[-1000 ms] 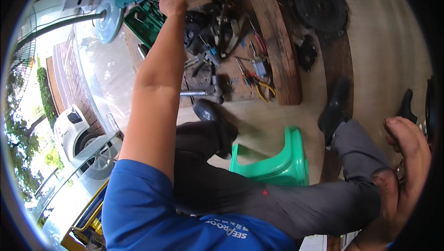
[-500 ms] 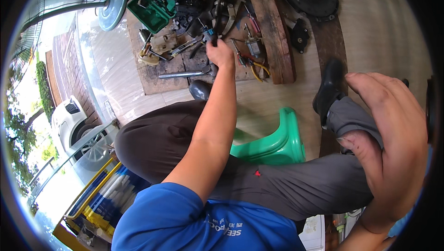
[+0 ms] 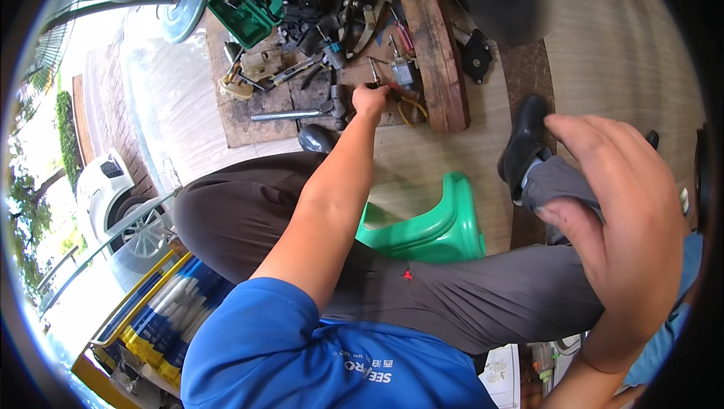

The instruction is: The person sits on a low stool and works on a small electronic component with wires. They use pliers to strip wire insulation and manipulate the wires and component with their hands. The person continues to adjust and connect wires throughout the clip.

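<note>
Rough, grainy wood (image 3: 436, 55) is lying right of the left hand (image 3: 369, 101), whose grasp isn't showing clearly; a slim, silver-shafted tool (image 3: 375, 73) is pointing beyond its fingers. The right hand (image 3: 630, 198) is curving, released.

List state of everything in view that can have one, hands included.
Left hand: at the tools on the board; grip can't be told
Right hand: open, thumb and fingers apart, nothing seen between
Yellow-handled tool: lying, partly hidden by left hand
Green case: open, inside showing
Silver bar: lying on the board
Wooden beam: lying at right of the board
Green stool: partly hidden behind a leg
</note>
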Tool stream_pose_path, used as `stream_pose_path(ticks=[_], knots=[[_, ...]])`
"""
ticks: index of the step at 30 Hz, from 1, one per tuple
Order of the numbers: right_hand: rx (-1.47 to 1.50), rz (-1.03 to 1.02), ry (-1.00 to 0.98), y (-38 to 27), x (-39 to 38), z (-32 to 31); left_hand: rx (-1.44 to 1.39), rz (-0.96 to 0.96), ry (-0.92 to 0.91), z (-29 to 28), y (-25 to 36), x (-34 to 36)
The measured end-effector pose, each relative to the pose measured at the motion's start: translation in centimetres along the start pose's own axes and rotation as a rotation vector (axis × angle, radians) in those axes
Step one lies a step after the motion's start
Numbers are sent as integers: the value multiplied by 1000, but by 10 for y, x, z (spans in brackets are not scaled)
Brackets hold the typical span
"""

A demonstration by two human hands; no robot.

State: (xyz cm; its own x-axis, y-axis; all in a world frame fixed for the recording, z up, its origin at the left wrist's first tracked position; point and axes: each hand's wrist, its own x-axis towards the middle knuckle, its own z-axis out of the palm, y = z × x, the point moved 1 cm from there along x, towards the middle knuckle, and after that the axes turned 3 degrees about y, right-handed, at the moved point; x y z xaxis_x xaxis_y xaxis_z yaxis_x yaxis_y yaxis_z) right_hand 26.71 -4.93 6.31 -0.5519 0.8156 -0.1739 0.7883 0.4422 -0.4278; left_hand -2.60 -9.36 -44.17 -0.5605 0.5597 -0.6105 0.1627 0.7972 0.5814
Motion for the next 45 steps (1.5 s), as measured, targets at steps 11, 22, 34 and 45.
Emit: stream_pose_path(ticks=[11, 22, 34, 45], knots=[[-122, -187, -78, -10, 25, 7, -1135, 292, -664, -126, 203, -101], [-178, -173, -105, -22, 47, 23, -823, 581, -925, -206, 237, -264], [-48, -183, -50, -12, 53, 36, -1007, 317, -1057, -169, 221, -281], [-135, 46, -380, 39, 73, 106, -1124, 231, -1014, -186, 230, -288]])
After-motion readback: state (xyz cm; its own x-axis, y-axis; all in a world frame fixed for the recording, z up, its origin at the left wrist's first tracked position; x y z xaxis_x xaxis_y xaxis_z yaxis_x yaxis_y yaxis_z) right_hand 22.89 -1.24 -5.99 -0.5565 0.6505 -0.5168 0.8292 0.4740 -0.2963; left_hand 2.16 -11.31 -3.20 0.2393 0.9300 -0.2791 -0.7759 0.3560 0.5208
